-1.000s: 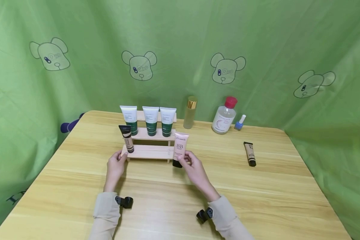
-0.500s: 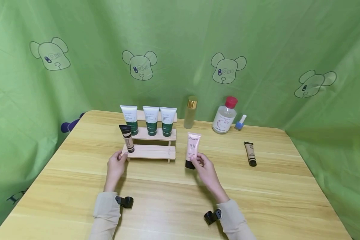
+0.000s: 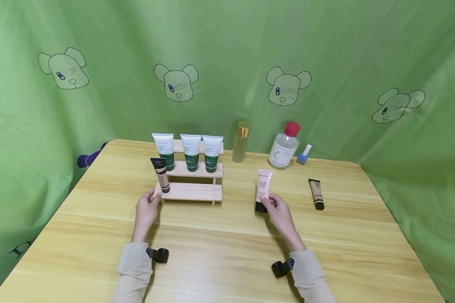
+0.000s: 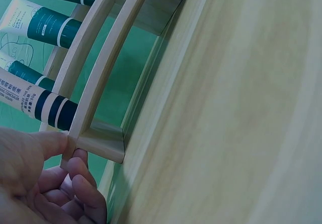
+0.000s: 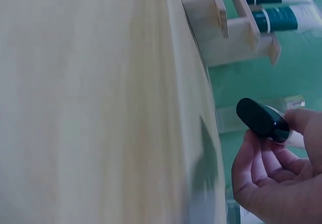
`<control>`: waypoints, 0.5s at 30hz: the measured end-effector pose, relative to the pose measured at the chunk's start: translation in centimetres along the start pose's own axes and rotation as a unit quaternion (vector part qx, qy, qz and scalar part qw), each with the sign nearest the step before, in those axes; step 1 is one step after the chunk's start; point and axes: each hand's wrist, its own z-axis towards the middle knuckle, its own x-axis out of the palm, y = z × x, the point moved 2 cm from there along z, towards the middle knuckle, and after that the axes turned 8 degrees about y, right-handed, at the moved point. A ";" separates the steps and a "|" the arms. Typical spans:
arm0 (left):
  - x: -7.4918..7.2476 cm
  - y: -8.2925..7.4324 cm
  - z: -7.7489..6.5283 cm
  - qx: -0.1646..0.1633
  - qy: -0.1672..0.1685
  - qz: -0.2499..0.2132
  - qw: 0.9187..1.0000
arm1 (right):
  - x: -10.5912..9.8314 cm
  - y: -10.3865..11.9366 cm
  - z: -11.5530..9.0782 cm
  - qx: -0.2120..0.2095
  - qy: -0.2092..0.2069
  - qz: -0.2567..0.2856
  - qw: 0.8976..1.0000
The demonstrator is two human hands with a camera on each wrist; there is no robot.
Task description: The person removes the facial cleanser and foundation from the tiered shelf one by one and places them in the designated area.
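Note:
A pink BB cream tube (image 3: 263, 185) with a black cap (image 5: 262, 121) is upright in my right hand (image 3: 280, 212), pinched between thumb and fingers near the cap. In the right wrist view the cap hangs over the table, its shadow falling below. My left hand (image 3: 147, 210) grips the front left corner of a wooden tiered rack (image 3: 191, 191), thumb (image 4: 53, 142) on top and fingers curled underneath. On the rack's lowest step, beside that thumb, stands a beige and black concealer tube (image 3: 161, 176). Three white and green tubes (image 3: 191, 151) stand on the step behind.
Along the table's back edge stand a gold-capped bottle (image 3: 240, 143), a red-capped clear bottle (image 3: 283, 147) and a blue nail polish bottle (image 3: 303, 155). Another beige and black tube (image 3: 316, 194) lies at the right. A green curtain (image 3: 227, 54) hangs behind the table.
My right hand has carried the pink tube rightward, away from the rack's right end. The left hand and the rack have stayed in place.

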 end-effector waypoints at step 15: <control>0.1 0.0 0.0 0.008 -0.004 -0.003 1.000 | -4.1 -1.9 1.8 0.035 -0.021 -0.012 0.999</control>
